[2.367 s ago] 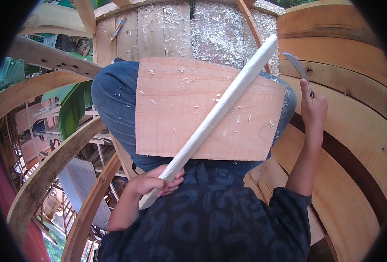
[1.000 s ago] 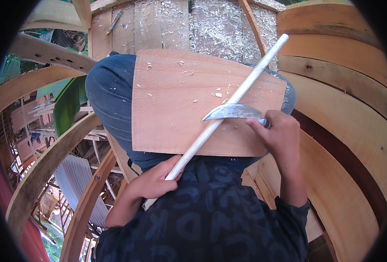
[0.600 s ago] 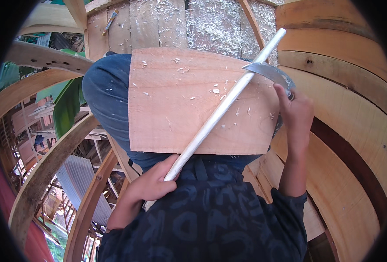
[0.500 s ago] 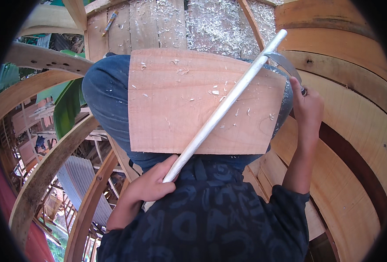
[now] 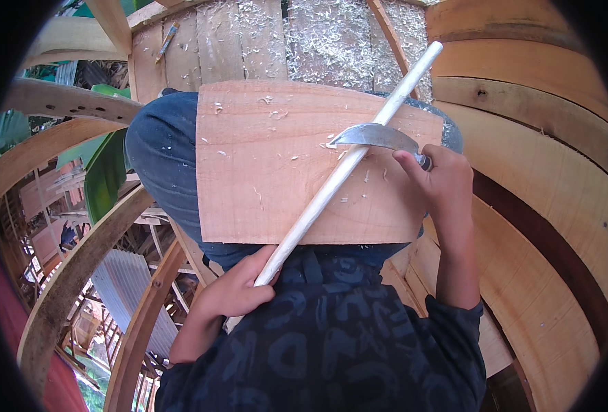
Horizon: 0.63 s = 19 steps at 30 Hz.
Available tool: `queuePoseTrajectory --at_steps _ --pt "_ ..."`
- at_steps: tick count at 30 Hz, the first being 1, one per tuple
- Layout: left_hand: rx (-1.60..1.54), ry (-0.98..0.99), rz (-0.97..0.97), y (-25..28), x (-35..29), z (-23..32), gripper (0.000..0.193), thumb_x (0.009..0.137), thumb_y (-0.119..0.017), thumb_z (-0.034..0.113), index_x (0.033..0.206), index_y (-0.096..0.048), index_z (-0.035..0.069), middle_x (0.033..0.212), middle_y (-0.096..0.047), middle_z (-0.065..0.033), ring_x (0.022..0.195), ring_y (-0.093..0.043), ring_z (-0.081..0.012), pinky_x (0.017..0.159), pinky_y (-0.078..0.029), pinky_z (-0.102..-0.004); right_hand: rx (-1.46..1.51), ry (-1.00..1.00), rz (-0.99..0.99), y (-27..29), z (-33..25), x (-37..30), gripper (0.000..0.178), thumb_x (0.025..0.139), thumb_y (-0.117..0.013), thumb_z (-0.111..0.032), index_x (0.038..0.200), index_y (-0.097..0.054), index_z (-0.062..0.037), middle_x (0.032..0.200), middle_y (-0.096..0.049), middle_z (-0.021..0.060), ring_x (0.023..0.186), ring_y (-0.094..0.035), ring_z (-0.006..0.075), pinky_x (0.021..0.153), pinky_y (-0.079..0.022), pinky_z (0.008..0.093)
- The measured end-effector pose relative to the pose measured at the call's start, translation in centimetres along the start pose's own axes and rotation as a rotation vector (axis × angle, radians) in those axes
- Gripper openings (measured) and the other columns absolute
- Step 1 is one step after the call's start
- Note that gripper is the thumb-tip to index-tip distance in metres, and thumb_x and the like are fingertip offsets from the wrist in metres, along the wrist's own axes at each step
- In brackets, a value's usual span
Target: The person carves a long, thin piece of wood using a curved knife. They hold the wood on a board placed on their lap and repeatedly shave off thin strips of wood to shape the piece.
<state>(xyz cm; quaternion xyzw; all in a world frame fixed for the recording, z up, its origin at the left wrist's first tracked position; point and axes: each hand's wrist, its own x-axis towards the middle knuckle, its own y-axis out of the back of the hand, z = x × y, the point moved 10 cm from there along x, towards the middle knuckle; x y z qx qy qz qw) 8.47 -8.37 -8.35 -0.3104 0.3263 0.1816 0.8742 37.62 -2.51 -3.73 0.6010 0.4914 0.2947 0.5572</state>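
Note:
A pale, peeled wooden stick slants across a flat wooden board that rests on my lap. My left hand is wrapped round the stick's near end, close to my belly. In my right hand is the dark handle of a knife with a curved blade. The blade lies across the stick at about its middle, its tip pointing left beyond the wood. Small curled shavings are scattered over the board.
Planks strewn with pale shavings lie ahead of my knees, with a brush-like tool at the far left. Curved wooden planking rises along my right. On the left stand bent timber ribs with gaps between them, and corrugated sheeting below.
My right hand has drawn the knife down and to the left, from near the stick's far end to about its middle. The left hand stays on the near end.

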Motion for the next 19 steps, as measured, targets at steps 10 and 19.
queuePoseTrajectory --at_steps 10,19 --pt "0.050 -0.006 0.075 0.3 -0.2 0.3 0.041 0.065 -0.055 0.013 0.103 -0.044 0.001 0.080 -0.042 -0.0021 0.070 -0.041 -0.0123 0.062 -0.036 -0.0268 0.018 -0.003 -0.081 -0.2 -1.2 -1.5 0.064 0.075 -0.068 -0.061 0.059 -0.056 0.0001 0.056 -0.053 0.0170 0.053 -0.056 0.0341 0.050 -0.043 0.0397" --pt "0.090 -0.002 0.090 0.1 -0.1 -0.1 0.042 0.067 -0.053 0.015 0.105 -0.044 0.000 0.081 -0.041 -0.0021 0.071 -0.040 -0.0123 0.062 -0.037 -0.0266 -0.021 -0.152 -0.053 0.0 2.7 -0.2 0.071 0.076 -0.062 -0.069 0.056 -0.060 -0.0006 0.052 -0.056 0.0171 0.050 -0.061 0.0320 0.046 -0.047 0.0380"
